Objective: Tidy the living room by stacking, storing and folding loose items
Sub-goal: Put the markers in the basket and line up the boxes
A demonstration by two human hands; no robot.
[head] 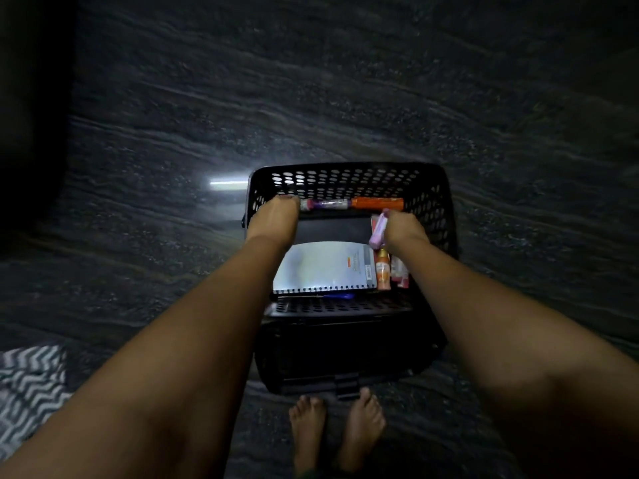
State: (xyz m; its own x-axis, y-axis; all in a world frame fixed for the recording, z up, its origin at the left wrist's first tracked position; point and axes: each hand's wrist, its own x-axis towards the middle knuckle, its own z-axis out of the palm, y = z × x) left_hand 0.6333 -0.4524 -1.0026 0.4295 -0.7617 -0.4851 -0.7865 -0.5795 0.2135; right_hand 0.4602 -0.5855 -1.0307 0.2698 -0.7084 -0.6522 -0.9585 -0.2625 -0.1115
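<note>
A black perforated plastic basket (345, 176) stands on the dark stone floor in front of me. Inside lie a spiral notebook (325, 267), a dark flat item above it, an orange tube (378, 203) and a clear purple-ended tube (323, 204) along the far wall, and small bottles (383, 269) at the right. My left hand (273, 219) reaches into the basket's far left corner with straight fingers touching near the purple-ended tube. My right hand (403, 228) grips a pale pink tube (378, 229) over the basket's right side.
A grey-and-white zigzag cloth (31, 385) lies on the floor at the lower left. My bare feet (337, 430) stand just behind the basket. A bright reflection (228, 183) shines on the floor left of the basket. The left edge is dark.
</note>
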